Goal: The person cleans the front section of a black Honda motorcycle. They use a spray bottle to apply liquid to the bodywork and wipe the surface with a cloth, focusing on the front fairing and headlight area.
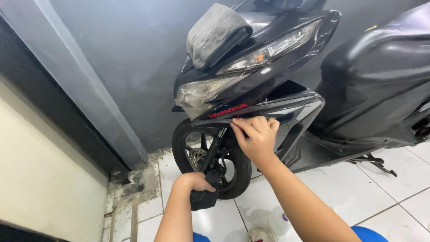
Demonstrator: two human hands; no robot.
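Note:
A dark grey scooter (277, 89) leans with its front toward the wall. My right hand (255, 136) presses with bent fingers against the lower edge of its front side panel, just under the red lettering. My left hand (195, 183) is closed around a dark cloth (204, 197) held at the front fork, beside the front wheel (210, 163) and its brake disc. A grey towel (212, 33) lies draped over the scooter's dashboard area, above the headlight (264, 51).
A grey wall stands right behind the scooter, with a pale wall at the left. The floor is white tile (349, 188), dirty in the corner. A small clear bottle (278, 220) and a round glass jar (261, 233) sit on the floor by my knees. A side stand (374, 162) sticks out right.

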